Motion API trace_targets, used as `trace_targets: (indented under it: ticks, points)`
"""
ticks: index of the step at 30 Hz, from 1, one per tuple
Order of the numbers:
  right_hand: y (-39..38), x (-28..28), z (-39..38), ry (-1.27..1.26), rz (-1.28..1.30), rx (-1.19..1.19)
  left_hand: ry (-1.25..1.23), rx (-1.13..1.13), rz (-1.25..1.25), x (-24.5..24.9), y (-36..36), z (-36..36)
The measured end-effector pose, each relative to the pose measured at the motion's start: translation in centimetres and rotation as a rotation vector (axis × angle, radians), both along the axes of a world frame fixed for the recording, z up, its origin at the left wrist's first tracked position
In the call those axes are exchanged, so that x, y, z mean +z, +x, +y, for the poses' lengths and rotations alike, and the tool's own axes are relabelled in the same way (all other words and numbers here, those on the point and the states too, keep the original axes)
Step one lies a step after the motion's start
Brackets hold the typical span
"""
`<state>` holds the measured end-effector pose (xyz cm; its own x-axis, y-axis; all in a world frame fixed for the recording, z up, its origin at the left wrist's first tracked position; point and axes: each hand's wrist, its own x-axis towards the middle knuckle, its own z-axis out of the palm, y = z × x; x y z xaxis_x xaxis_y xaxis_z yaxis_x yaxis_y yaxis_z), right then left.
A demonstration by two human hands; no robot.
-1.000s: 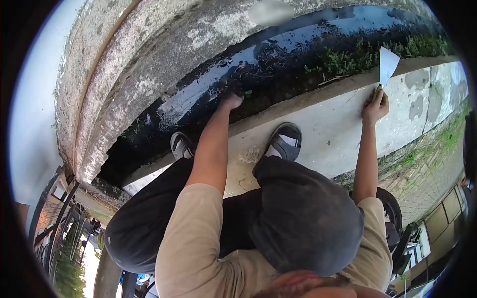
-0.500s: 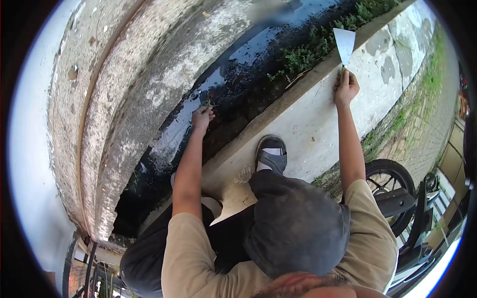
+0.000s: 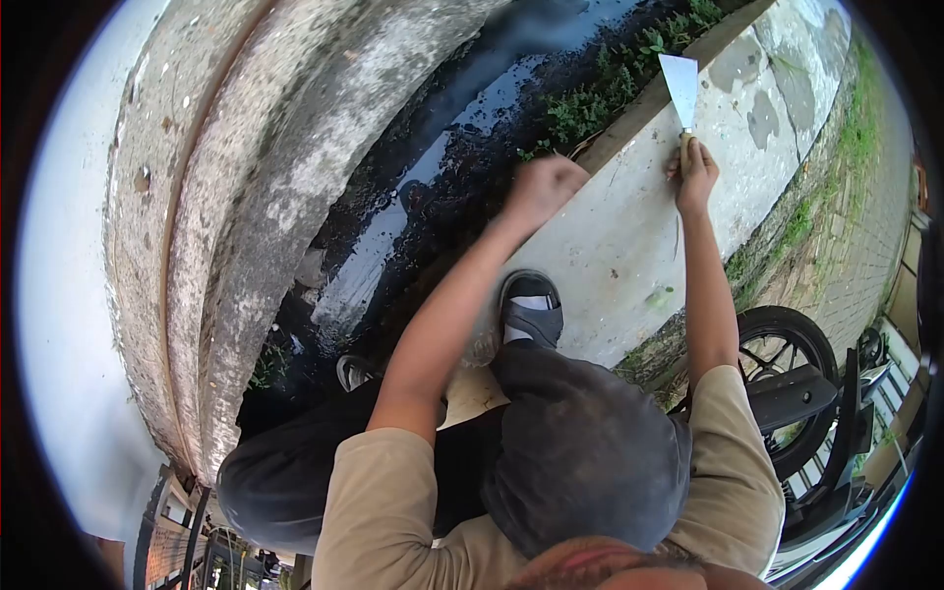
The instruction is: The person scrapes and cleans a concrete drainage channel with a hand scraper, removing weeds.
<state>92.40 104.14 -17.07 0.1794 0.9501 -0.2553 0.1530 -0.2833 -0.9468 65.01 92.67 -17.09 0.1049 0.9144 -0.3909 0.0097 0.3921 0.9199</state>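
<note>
My right hand (image 3: 696, 177) is wrapped round the wooden handle of a putty knife (image 3: 680, 87). Its wide metal blade points away from me, above the concrete ledge (image 3: 610, 236). My left hand (image 3: 544, 194) is over the ledge's edge beside the drain, smeared by motion. The fingers look curled, but whether they hold anything cannot be made out. A small green scrap of plant (image 3: 659, 295) shows over the ledge, between my right forearm and my sandalled foot (image 3: 532, 307).
Dark wet muck and water fill the drain (image 3: 433, 187), with leafy weeds (image 3: 590, 113) along its ledge side. A rough concrete wall (image 3: 256, 197) borders the other side. A motorcycle wheel (image 3: 787, 388) stands at my right, near grassy paving (image 3: 836, 216).
My left hand has swung right, from over the drain to the ledge's edge; the sprig it held no longer shows there. A green scrap now appears over the ledge. My right hand keeps the putty knife.
</note>
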Motion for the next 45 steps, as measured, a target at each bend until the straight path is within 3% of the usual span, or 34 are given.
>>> trace_targets:
  ticks: [1,2,4,7,12,15,17,18,20,21,23,24,26,29,32,33,36,37,40,41,43,45]
  points:
    - [-0.1,-0.7,-0.3,0.001,0.046,-0.039,0.035,0.258,0.313,-3.1,-0.6,0.6]
    - [-0.4,-0.8,-0.4,0.017,0.031,-0.066,-0.093,0.313,0.511,-5.9,-1.2,0.9]
    - [-1.6,-1.0,-0.9,0.046,-0.061,-0.104,-0.321,0.143,0.512,-11.3,-1.7,0.6]
    - [-2.4,-0.3,-1.1,0.075,-0.184,-0.158,-0.483,0.071,0.647,-17.6,0.2,-0.2]
    - [-2.2,-0.5,-1.1,0.058,-0.209,-0.136,-0.716,0.022,0.31,-20.9,0.7,0.8]
    - [-2.4,-0.5,-1.2,0.065,-0.218,-0.159,-0.735,-0.038,0.269,-20.1,0.2,2.0]
    - [-2.4,-0.6,-1.2,0.065,-0.225,-0.158,-0.653,-0.158,0.507,-19.5,-0.2,2.4]
    - [-2.3,-0.8,-1.2,0.068,-0.241,-0.152,-0.651,-0.159,0.507,-19.3,-0.3,2.8]
    - [-2.3,-0.8,-1.1,0.067,-0.259,-0.155,-0.721,0.4,0.092,-20.3,-0.7,2.8]
    - [-2.3,-0.8,-1.2,0.071,-0.267,-0.154,-0.721,0.392,0.094,-21.1,-1.2,3.3]
    - [-2.2,-0.7,-1.3,0.069,-0.275,-0.161,-0.67,0.725,-0.064,-20.3,-2.1,5.6]
    - [-2.3,-0.7,-1.2,0.068,-0.274,-0.165,-0.674,0.719,-0.058,-19.5,-1.9,6.4]
    - [-2.3,-0.8,-1.2,0.067,-0.266,-0.178,-0.31,0.552,-0.166,-15.8,-0.7,9.0]
    - [-2.2,-0.8,-1.2,0.067,-0.285,-0.167,-0.231,0.116,-0.126,-14.5,2.0,10.4]
    - [-2.4,-0.4,-1.1,0.079,-0.268,-0.18,-0.22,0.035,-0.177,-15.1,4.8,11.2]
    - [-2.5,-0.4,-1.0,0.086,-0.276,-0.176,-0.221,0.028,-0.179,-15.4,5.5,11.5]
    - [-2.5,-0.3,-1.3,0.076,-0.291,-0.177,-0.324,0.167,0.212,-12.9,5.4,12.1]
    - [-2.5,-0.4,-1.2,0.073,-0.305,-0.173,-0.324,0.165,0.221,-13.5,5.1,12.1]
    - [-2.5,-0.3,-1.2,0.081,-0.31,-0.166,-0.381,0.443,0.128,-13.9,4.7,12.7]
    - [-2.6,-0.4,-1.2,0.08,-0.306,-0.172,-0.38,0.438,0.133,-15.2,4.8,12.5]
    - [-2.7,-0.3,-1.2,0.087,-0.346,-0.168,-0.417,0.459,-0.124,-17.0,5.3,12.5]
    - [-2.7,-0.2,-1.2,0.094,-0.361,-0.169,-0.369,0.387,-0.019,-17.7,6.1,12.5]
